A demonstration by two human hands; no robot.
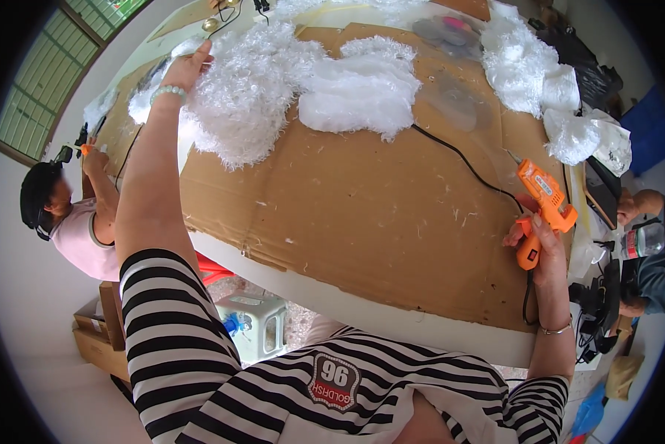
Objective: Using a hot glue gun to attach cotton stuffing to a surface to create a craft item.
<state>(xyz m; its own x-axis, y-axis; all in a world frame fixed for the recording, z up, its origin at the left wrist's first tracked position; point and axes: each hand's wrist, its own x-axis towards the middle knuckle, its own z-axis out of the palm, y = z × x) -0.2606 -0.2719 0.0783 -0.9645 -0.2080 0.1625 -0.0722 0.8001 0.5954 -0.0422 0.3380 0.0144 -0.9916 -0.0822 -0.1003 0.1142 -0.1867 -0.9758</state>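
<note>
My right hand (545, 248) is wrapped around the handle of an orange hot glue gun (543, 192), its nozzle pointing up and away over the right side of the cardboard. A black cord (466, 159) crosses the cardboard near it. Far to the left, my outstretched left hand (188, 68) reaches to the edge of a large pile of shaggy white tinsel-like material (244, 96). Its fingers look extended, though partly turned from view. A stack of white fluffy pieces (358, 89) lies right of that pile.
Brown cardboard (362, 222) covers the white table. More white fluffy material (521, 63) and translucent discs (451, 100) lie toward the far right. At left sits a co-worker (81, 222) holding an orange tool. Another person's hand (639, 206) and a plastic bottle (642, 241) are at right.
</note>
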